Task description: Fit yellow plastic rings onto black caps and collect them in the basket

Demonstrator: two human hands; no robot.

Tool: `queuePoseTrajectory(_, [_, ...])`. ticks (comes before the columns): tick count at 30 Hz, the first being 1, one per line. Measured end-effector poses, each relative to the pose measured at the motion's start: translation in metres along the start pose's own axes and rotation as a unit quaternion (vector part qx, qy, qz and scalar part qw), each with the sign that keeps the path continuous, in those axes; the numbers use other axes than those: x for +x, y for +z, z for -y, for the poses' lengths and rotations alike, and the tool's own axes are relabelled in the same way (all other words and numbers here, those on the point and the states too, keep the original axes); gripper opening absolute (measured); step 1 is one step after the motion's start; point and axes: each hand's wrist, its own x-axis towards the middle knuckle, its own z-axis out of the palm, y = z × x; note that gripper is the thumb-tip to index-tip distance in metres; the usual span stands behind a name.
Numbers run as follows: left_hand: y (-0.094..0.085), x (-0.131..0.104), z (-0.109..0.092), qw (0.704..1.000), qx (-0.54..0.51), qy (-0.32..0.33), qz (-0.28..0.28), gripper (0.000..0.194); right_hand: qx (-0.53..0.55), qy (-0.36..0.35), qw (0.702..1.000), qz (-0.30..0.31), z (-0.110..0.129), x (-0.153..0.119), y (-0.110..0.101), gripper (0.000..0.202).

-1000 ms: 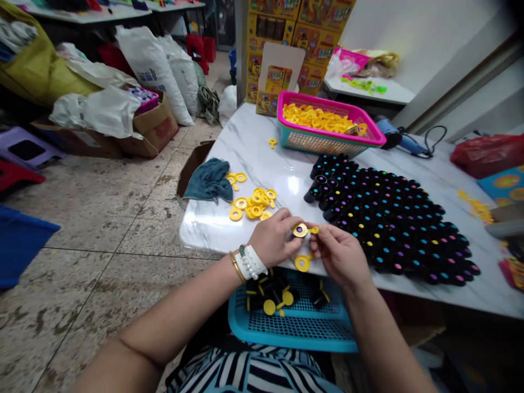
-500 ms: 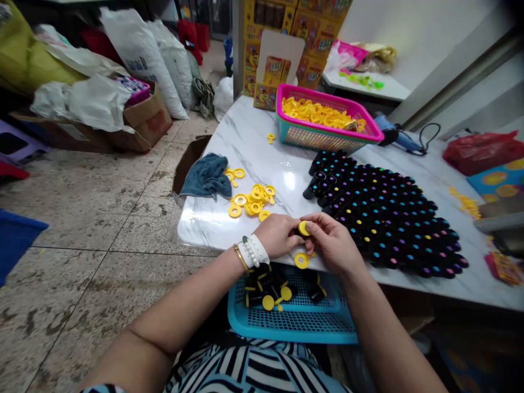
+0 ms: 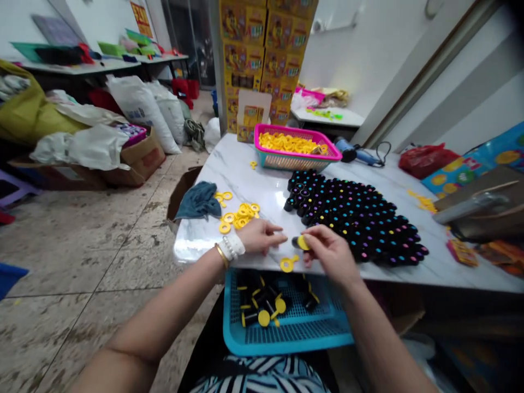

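Between the thumb and fingers of my right hand [image 3: 331, 254] is a small black cylinder with a yellow cap [image 3: 302, 242], tilted on its side above the table's front edge. My left hand [image 3: 258, 237] is just left of it, apart from it, fingers stretched out with nothing in them. A yellow ring piece [image 3: 287, 265] lies on the table edge below the hands. Left of my left hand is a loose pile of yellow ring pieces [image 3: 241, 214]. Below, a blue basket [image 3: 286, 347] holds several black cylinders with yellow caps [image 3: 266, 305].
Many black cylinders with coloured dots [image 3: 360, 218] stand packed on the right of the marble-patterned table [image 3: 229, 164]. Behind them is a pink-rimmed basket [image 3: 262, 158] of yellow pieces. A dark blue cloth [image 3: 199, 201] lies at the left edge. Yellow boxes [image 3: 282, 65] are stacked behind.
My left hand has let go of the capped cylinder and moved left, its fingers opening. My right hand keeps hold of it. The head view has tilted upward.
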Motion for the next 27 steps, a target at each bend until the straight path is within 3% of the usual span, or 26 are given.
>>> queuePoseTrajectory(3, [-0.012, 0.013, -0.005, 0.991, 0.058, 0.016, -0.118, 0.05, -0.119, 0.034, 0.992, 0.032, 0.002, -0.034, -0.028, 0.023])
queuePoseTrajectory(5, [-0.017, 0.033, -0.007, 0.977, 0.107, 0.018, -0.183, 0.045, -0.213, 0.005, 0.977, 0.028, -0.001, -0.048, -0.036, 0.022])
queuePoseTrajectory(8, [-0.015, 0.068, -0.007, 0.962, 0.156, 0.003, -0.224, 0.049, -0.34, -0.142, 0.929, -0.022, -0.014, -0.052, -0.023, 0.019])
queuePoseTrajectory(12, [-0.002, 0.1, 0.001, 0.94, 0.215, 0.008, -0.265, 0.057, -0.441, -0.311, 0.84, 0.053, -0.036, -0.037, 0.005, 0.035])
queuePoseTrajectory(14, [0.004, 0.103, 0.007, 0.933, 0.235, 0.033, -0.272, 0.05, -0.442, -0.346, 0.825, 0.065, -0.045, -0.033, 0.011, 0.036])
queuePoseTrajectory(18, [0.01, 0.099, 0.012, 0.929, 0.248, 0.057, -0.267, 0.033, -0.359, -0.343, 0.865, 0.073, -0.051, -0.033, 0.01, 0.031])
queuePoseTrajectory(23, [0.008, 0.108, 0.001, 0.934, 0.259, 0.043, -0.241, 0.054, -0.28, -0.274, 0.917, 0.076, -0.043, -0.031, 0.017, 0.026])
queuePoseTrajectory(25, [0.007, 0.108, -0.005, 0.937, 0.269, 0.036, -0.22, 0.045, -0.254, -0.246, 0.933, 0.075, -0.041, -0.03, 0.02, 0.03])
queuePoseTrajectory(27, [0.009, 0.096, -0.009, 0.937, 0.282, 0.039, -0.201, 0.035, -0.21, -0.193, 0.958, 0.037, -0.039, -0.031, 0.02, 0.033])
